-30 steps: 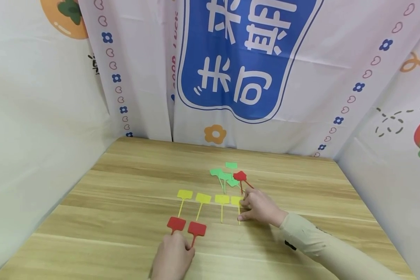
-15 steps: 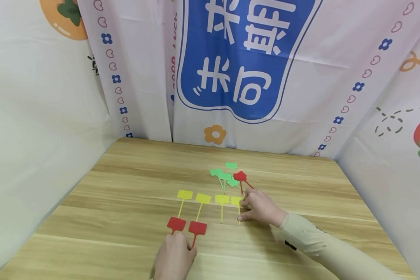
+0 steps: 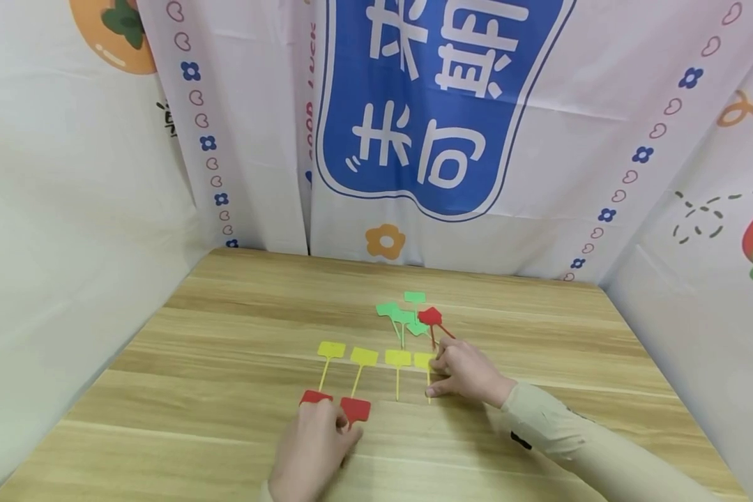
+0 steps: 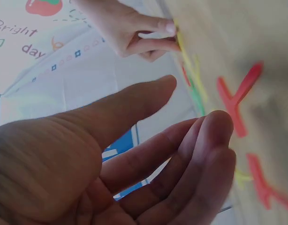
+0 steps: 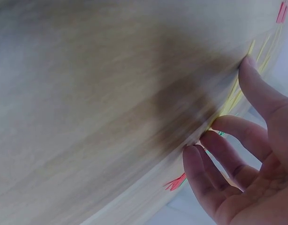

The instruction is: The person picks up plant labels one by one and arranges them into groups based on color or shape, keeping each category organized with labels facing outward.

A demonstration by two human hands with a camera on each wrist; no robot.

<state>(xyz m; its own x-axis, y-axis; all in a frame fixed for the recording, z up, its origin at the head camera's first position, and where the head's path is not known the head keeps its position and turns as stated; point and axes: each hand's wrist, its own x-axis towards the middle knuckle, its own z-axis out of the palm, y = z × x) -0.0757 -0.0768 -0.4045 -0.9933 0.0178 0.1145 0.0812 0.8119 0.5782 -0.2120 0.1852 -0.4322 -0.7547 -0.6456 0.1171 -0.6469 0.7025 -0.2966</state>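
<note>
"What's your worry with that table (image 3: 163,390)?"

"Everything on it looks loose. The right sleeve (image 3: 558,432) lies low across it, so a careless drag of that arm could sweep pieces aside."

"And the hands?"

"Well apart from each other. The left hand (image 3: 314,446) is over two red tags (image 3: 355,410), thumb and fingers parted, nothing visible between them; whether a fingertip touches a tag, I can't tell. The right hand (image 3: 470,369) has thumb and fingertips spread along the end of the yellow row (image 3: 398,358), touching but not wrapped round anything."

"So what could slip?"

"If the right hand slid sideways, I'd expect its yellow tag (image 3: 423,360) to bump the neighbour and spoil the spacing. The left partly hides its own pair, so it could skew one unseen."

"And that green cluster (image 3: 404,316) farther back?"

"Overlapping, with red pieces (image 3: 430,316) at its right edge. Tug one and the rest might come along."

"Smallest trouble?"

"The thin yellow stems (image 3: 355,382). The left two end right by the red heads, so a nudge there could shift both colours."
</note>
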